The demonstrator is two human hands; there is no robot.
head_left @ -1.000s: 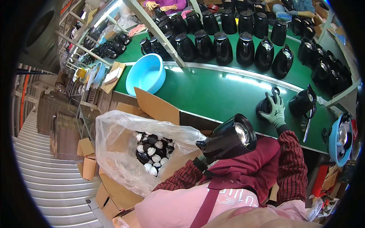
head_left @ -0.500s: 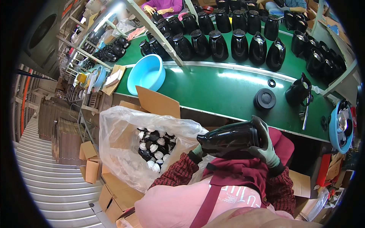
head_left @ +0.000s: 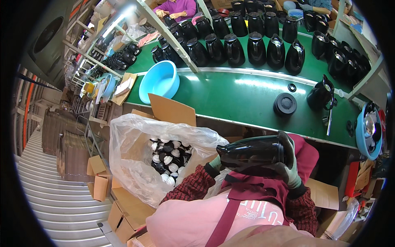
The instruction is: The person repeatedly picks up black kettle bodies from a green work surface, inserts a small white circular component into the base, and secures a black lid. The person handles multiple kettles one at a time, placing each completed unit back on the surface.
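Observation:
A glossy black thermal jug (head_left: 252,153) lies sideways above my lap. My gloved right hand (head_left: 291,168) is wrapped round its wide right end, thumb on top. At the narrower left end is my gloved left hand (head_left: 215,163), mostly hidden behind the jug; only part of the glove shows, so its fingers cannot be seen. On the green bench ahead sit a round black base-like disc (head_left: 285,104), a small black ring (head_left: 291,87) and an upright black jug (head_left: 320,94) with a handle.
To the left stands an open carton lined with a clear plastic bag (head_left: 127,142), holding black and white stoppers (head_left: 168,158). A blue basin (head_left: 159,82) rests on the bench, another basin (head_left: 361,136) of parts at far right. Rows of black jugs (head_left: 234,51) line the far side; co-workers sit beyond.
The jug and my right hand have shifted slightly right and down in the picture. My right hand still grips the wide end. The bench items keep their places.

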